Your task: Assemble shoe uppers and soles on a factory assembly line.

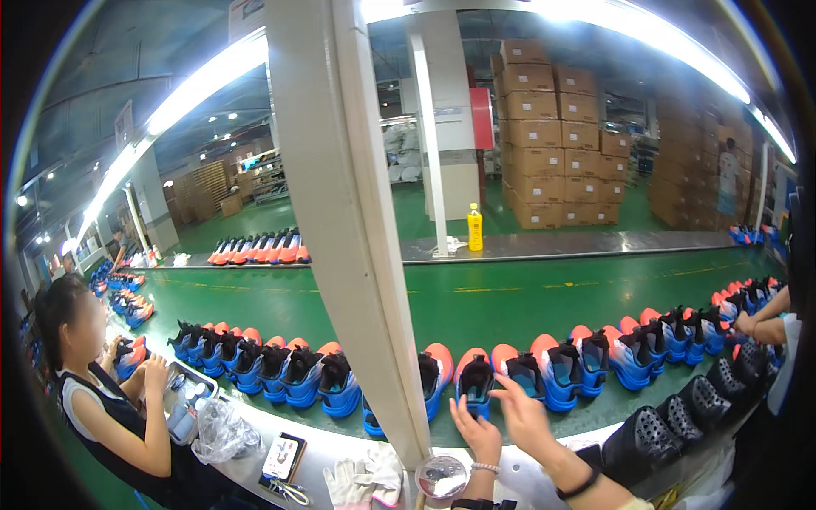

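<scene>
A blue, white and coral sneaker [473,382] with a black lining stands on the green conveyor belt, just beyond my hands. My left hand [478,432], with a beaded bracelet at the wrist, is open below its heel, fingers stretched upward. To its right, my right hand [525,418] is open too, fingers reaching toward the shoe beside it [518,374]. A dark band circles that wrist. Nothing shows in either hand; whether the fingertips touch the shoes I cannot tell. Another sneaker [438,370] stands to the left, partly hidden by the post.
A pale upright post [344,170] rises left of my hands. White gloves [365,478], a clear round container [442,476] and a boxed item [285,457] lie on the bench. Black perforated clogs [654,429] line the right. A co-worker [102,382] sits left; another person's arms [761,319] reach in right.
</scene>
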The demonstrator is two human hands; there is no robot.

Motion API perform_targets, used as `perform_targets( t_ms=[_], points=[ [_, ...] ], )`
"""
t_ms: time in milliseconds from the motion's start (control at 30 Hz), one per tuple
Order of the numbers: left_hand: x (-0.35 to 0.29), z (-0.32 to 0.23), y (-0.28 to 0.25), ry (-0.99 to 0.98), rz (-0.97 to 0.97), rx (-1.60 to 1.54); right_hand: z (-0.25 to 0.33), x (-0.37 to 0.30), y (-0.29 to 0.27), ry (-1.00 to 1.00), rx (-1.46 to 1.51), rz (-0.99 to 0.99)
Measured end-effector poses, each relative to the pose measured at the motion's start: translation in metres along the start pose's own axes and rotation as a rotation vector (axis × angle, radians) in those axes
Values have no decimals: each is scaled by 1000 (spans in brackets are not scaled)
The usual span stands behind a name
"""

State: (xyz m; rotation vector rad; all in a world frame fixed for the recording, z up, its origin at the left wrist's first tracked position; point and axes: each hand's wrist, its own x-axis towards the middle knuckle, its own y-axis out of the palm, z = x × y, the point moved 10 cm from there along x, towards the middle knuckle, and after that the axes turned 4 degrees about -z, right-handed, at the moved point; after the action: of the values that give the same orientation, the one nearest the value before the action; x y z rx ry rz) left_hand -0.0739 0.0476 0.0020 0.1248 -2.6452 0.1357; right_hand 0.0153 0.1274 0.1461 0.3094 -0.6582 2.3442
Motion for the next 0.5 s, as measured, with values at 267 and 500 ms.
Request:
perform_targets(
  t_ms=[267, 500],
  points=[
    [-16, -50, -18, 280, -116, 43, 39, -192, -356, -165, -454, -882],
    [-61, -22, 78, 124, 568, -121, -159, -281, -405, 334, -618, -559]
  ],
)
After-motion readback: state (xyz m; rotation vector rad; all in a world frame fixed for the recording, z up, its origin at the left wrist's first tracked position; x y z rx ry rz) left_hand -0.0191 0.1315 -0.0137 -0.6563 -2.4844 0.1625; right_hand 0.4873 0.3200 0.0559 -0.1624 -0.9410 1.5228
